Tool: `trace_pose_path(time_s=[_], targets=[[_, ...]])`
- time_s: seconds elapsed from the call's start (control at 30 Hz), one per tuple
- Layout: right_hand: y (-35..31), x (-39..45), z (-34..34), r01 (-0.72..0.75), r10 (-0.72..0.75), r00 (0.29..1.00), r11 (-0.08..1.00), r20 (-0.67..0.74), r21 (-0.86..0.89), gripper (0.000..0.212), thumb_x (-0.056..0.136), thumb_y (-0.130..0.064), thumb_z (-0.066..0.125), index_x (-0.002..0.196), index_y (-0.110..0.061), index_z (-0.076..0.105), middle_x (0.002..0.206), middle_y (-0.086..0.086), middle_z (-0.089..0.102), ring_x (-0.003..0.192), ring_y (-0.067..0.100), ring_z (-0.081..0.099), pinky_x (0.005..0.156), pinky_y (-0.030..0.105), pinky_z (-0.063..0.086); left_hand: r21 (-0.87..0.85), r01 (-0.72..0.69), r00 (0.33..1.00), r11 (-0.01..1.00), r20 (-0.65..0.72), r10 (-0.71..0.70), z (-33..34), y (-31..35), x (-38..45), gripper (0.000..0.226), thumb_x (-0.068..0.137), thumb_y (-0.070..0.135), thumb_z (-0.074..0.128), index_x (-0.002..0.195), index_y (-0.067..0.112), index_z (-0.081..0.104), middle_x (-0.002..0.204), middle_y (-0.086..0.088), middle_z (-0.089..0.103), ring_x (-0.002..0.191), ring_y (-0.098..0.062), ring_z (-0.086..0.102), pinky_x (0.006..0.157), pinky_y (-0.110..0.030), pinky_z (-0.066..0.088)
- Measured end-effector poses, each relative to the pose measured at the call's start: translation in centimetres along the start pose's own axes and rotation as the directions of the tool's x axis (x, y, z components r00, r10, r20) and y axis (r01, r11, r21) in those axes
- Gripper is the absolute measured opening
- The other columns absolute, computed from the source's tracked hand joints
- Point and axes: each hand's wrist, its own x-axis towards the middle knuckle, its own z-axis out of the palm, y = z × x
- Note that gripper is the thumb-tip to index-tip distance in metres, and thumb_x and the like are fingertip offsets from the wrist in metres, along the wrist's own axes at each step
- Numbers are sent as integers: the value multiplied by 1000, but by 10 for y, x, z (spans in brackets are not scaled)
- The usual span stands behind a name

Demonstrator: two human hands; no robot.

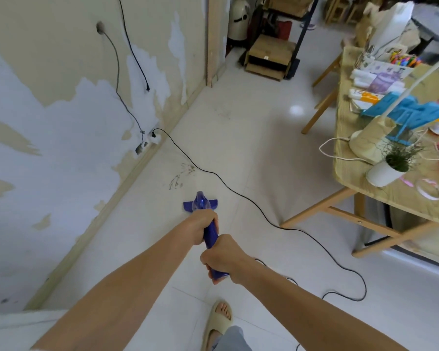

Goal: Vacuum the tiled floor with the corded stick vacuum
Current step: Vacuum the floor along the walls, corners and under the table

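Nearest the camera, a foot in a beige slide sandal (219, 323) stands on the pale glossy tiled floor (142, 249). Above it, both hands hold the blue plastic corded stick vacuum (209, 236) along its handle. The right hand (223, 257) takes the near end, its fingers (208, 262) curled fully round the grip; the left hand (203, 225) sits further down the handle, fingers wrapped round it likewise, so that a short stretch of blue shaft shows between the two. The handle thus lies enclosed in both palms, with the butt end protruding just below the right hand. Beyond the left hand, the vacuum's blue floor head (200, 202) rests on the tiles, pointing away from the person. The thin black power cord (238, 191) trails from behind the right arm, loops across the floor to the right, and runs on to the white socket strip (153, 139) at the foot of the peeling wall (61, 97). Just ahead of the floor head lies a patch of dark scattered debris (181, 174), not yet collected; a fainter scuffed patch (223, 112) lies further on, near the skirting. Judgement: the work is in progress, with the visible dirt ahead remaining. The light wooden worktop (352, 153) stands to the right, well apart.
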Motion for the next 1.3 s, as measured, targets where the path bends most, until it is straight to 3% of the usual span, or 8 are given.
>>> trace_pose_path(time_s=[0.2, 0.43, 0.57, 0.7, 0.87, 1.2, 1.3], targets=[[21, -55, 38, 7, -2, 999, 997, 54, -78, 12, 82, 5, 54, 87, -5, 48, 63, 8, 51, 45, 14, 51, 44, 24, 46, -137, 58, 998, 989, 16, -57, -27, -56, -50, 16, 80, 0, 50, 65, 2, 48, 65, -11, 53, 61, -19, 51, 56, -27, 45], [18, -70, 90, 15, -10, 997, 997, 75, -69, 13, 83, 7, 53, 81, -5, 47, 60, 9, 48, 45, 15, 47, 41, 23, 42, -228, 62, 998, 972, -7, -65, -77, -82, -71, 13, 78, -3, 51, 66, 1, 48, 65, -11, 52, 60, -21, 50, 68, -29, 45], [4, -60, 118, -2, 2, 998, 1000, 69, 0, 15, 83, 8, 52, 85, -6, 46, 59, 8, 46, 41, 15, 45, 38, 19, 41, -326, 68, 997, 943, 4, -71, -107, -80, -69, 10, 82, 1, 57, 76, 3, 49, 66, -10, 53, 59, -17, 50, 67, -27, 45], [-8, -39, 132, 6, -8, 999, 1000, 50, 27, 24, 84, 5, 57, 104, -3, 47, 63, 9, 49, 47, 16, 50, 38, 22, 43, -301, 74, 997, 951, 18, -72, -123, -70, -59, 10, 81, 5, 62, 76, 2, 54, 65, -10, 55, 59, -17, 52, 67, -28, 47], [-36, -6, 140, 12, -13, 998, 1000, 57, 22, 18, 85, 3, 59, 97, -4, 46, 66, 9, 50, 48, 16, 52, 40, 25, 46, -266, 40, 997, 963, -46, -55, -140, -43, -38, 23, 86, 3, 57, 65, 6, 51, 44, -5, 51, 52, -14, 46, 53, -25, 42], [-107, 72, 107, 4, -2, 998, 999, 66, -41, 20, 84, 5, 55, 99, -4, 45, 72, 10, 52, 44, 15, 53, 37, 23, 47, -373, 60, 992, 926, -83, -97, -154, 38, 33, 7, 90, 5, 54, 94, 5, 48, 64, -5, 49, 49, -9, 45, 45, -22, 41], [-127, 94, 90, -4, 7, 998, 998, 68, -55, 18, 84, 7, 53, 95, -5, 45, 72, 11, 51, 44, 17, 52, 37, 22, 47, -388, 44, 991, 921, -96, -88, -152, 63, 50, 6, 91, 4, 53, 91, 6, 47, 66, -6, 48, 52, -9, 44, 49, -22, 41]])
